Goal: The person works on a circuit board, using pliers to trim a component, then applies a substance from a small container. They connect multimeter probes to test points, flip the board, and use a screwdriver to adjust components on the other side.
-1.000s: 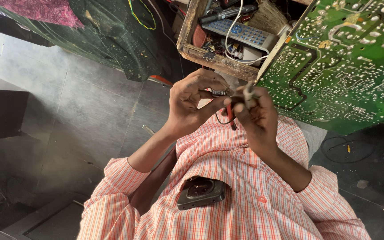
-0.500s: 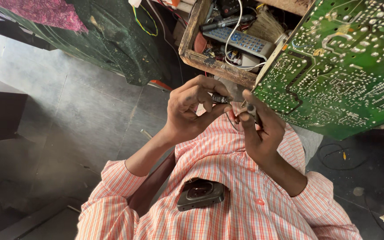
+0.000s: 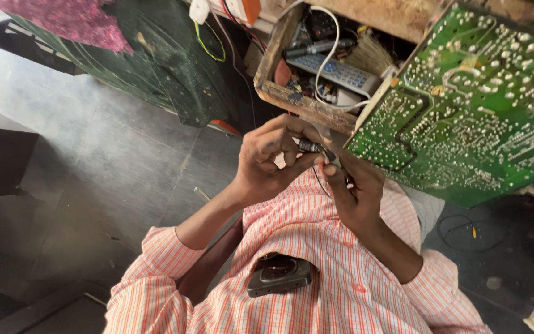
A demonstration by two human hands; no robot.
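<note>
My left hand [image 3: 267, 162] and my right hand [image 3: 355, 193] meet in front of my chest. The left fingertips pinch a small dark cylindrical part [image 3: 308, 147]. My right thumb and fingers press on its other end, where a thin dark wire [image 3: 320, 180] hangs down. Both hands sit just below the corner of a wooden drawer [image 3: 274, 93] and beside the lower left edge of a large green circuit board [image 3: 465, 111], which shows its solder side. What the right palm encloses is hidden.
The drawer holds a grey remote control [image 3: 336, 72], a white cable, a brush and small parts. A dark green cloth [image 3: 156, 55] drapes at upper left over grey floor tiles [image 3: 94, 161]. A dark device [image 3: 279, 276] sits in my shirt pocket.
Both hands stay joined on the small part. The red-handled piece seen by my right hand earlier no longer shows. The drawer and board sit slightly lower in view.
</note>
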